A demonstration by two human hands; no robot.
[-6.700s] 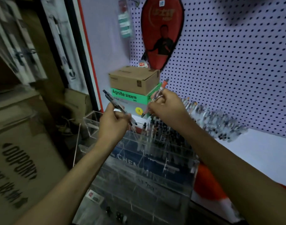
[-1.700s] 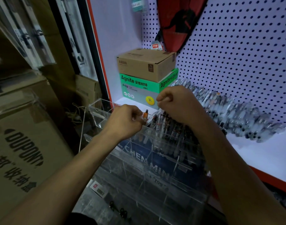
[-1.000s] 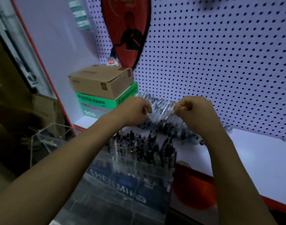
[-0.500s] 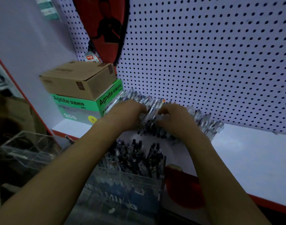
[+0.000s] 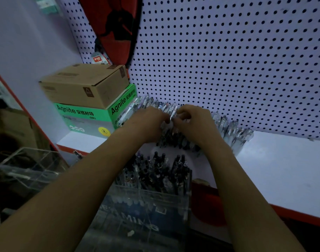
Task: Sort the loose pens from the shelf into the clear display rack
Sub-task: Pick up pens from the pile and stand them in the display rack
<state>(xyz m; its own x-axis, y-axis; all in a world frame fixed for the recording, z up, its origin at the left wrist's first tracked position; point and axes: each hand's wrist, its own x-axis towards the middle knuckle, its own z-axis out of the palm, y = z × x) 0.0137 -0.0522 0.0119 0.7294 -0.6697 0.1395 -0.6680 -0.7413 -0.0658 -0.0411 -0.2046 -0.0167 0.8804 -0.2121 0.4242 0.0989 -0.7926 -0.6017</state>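
Change: both hands, which 1.7 s ago were over the rack, now sit on the pen row at the back of the shelf; since 0.5 s ago they have closed toward each other on one pen.
Left hand (image 5: 148, 122): knuckles up, fingers curled down into the row; fingertips hidden, so what it holds, if anything, cannot be told.
Right hand (image 5: 193, 120): fingers curled, thumb and forefinger appear to pinch a clear pen (image 5: 172, 115) at its upper part. Judged, not certain, given blur.
Pens (image 5: 230, 128): loose row on the shelf (image 5: 282, 166), leaning against the pegboard (image 5: 228, 60) along the back edge, running from the green box (image 5: 93, 117) at the left end toward the right.
Long axis: pens lie front to back, tops against the pegboard, tips toward the front edge, roughly in line with the forearms.
Rack (image 5: 152, 202): clear, below and in front of the shelf's front edge, nearer the person than the row; its back compartment already stands full of upright pens.
Key relation: rack lies straight back toward the body from the hands; a picked pen would need tipping from lying to upright. Right hand is nearer the pinched pen.
Hidden: pens under both palms; lower rack tiers dim, cut by the forearms; pen colours hard to read.
Other: brown carton (image 5: 82, 84) on the green box; red paddle cover (image 5: 115, 24) hanging on the pegboard.
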